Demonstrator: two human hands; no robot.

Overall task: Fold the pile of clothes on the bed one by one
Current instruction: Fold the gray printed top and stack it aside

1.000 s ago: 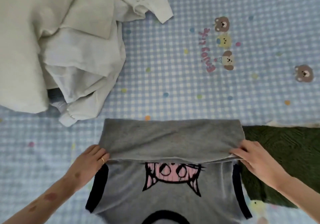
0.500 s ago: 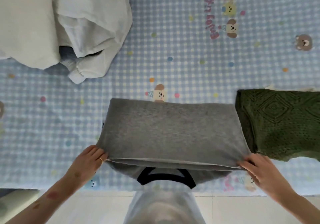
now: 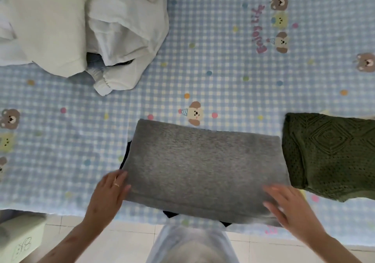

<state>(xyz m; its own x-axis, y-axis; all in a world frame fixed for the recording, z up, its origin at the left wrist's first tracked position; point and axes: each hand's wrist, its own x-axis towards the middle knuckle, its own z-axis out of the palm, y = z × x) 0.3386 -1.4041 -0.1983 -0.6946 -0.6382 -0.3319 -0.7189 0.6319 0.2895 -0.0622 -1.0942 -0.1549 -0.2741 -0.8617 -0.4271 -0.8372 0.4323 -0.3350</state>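
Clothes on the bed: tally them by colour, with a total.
Grey: 1, the folded grey top
Dark green: 1, the green knit
White or cream: a heap, separate pieces cannot be told
Total: 2 folded pieces plus the heap

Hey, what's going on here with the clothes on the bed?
A person is folding laundry at the edge of a bed. A grey top lies folded into a flat rectangle in front of them. The left hand rests with straight fingers at its left edge, and the right hand lies flat on its right corner; neither has a grip on it. A folded green knit sits just to the right, and a pile of white clothes waits at the far left.
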